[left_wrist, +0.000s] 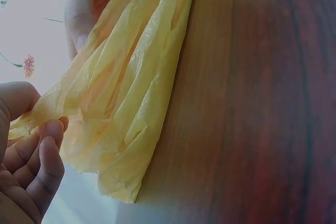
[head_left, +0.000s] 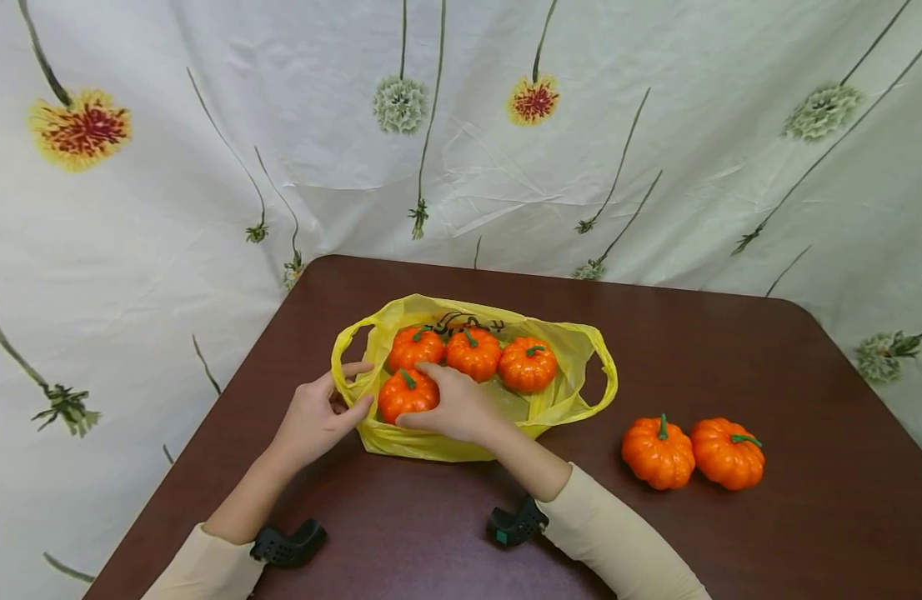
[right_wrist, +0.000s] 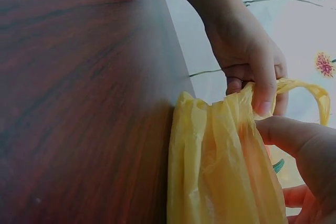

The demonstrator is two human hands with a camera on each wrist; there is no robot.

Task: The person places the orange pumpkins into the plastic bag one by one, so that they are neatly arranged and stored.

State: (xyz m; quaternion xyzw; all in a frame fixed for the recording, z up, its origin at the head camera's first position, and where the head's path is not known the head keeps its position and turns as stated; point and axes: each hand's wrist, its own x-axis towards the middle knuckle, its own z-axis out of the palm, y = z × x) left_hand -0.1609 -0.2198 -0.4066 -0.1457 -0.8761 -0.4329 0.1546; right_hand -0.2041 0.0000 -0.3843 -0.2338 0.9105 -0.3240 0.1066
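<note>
A yellow plastic bag (head_left: 431,446) stands with its mouth spread on the table. My left hand (head_left: 314,417) pinches the bag's left side by the handle loop; in the left wrist view, thumb and fingers (left_wrist: 50,158) meet on the thin plastic. Inside the bag's front left, my right hand (head_left: 461,404) grips a small orange pumpkin (head_left: 401,402) with a green stem, thumb on the near side and fingers over the far side. Behind it in the bag sit three more pumpkins (head_left: 473,357) in a row. In the right wrist view the bag wall (right_wrist: 220,166) hides most of the held pumpkin.
Two more orange pumpkins (head_left: 658,454) lie side by side on the dark brown table (head_left: 731,358), right of the bag. The right handle loop (head_left: 607,375) stands out sideways. A white flowered cloth (head_left: 461,167) hangs behind the table and along its left side.
</note>
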